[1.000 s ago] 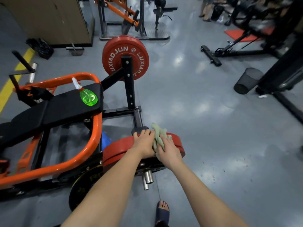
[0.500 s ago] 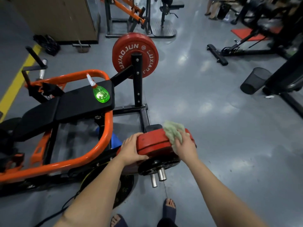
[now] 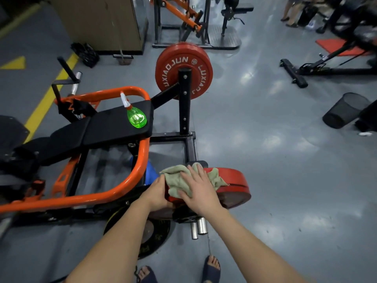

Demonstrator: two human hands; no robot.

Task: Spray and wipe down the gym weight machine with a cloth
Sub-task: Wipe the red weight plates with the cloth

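Note:
The weight machine has an orange tube frame (image 3: 140, 160), black pads and a near red weight plate (image 3: 234, 182) on a chrome peg. A pale green cloth (image 3: 177, 178) lies over the plate's left rim. My right hand (image 3: 199, 187) presses flat on the cloth with straight fingers. My left hand (image 3: 158, 193) grips the plate's left edge just beside the cloth. A green spray bottle (image 3: 136, 117) with a white nozzle lies on the black seat pad (image 3: 114, 127), well away from both hands.
A second red plate (image 3: 183, 70) hangs on the black upright behind. A black plate (image 3: 146, 235) lies on the floor under my arms. A mesh bin (image 3: 344, 111) lies tipped at right. Other machines and people's legs (image 3: 289, 11) stand at the back. My sandalled feet (image 3: 212, 268) are below.
My right hand has slid the cloth from the plate's right side to its left rim. My left hand stays on the plate's left edge. The view has shifted slightly.

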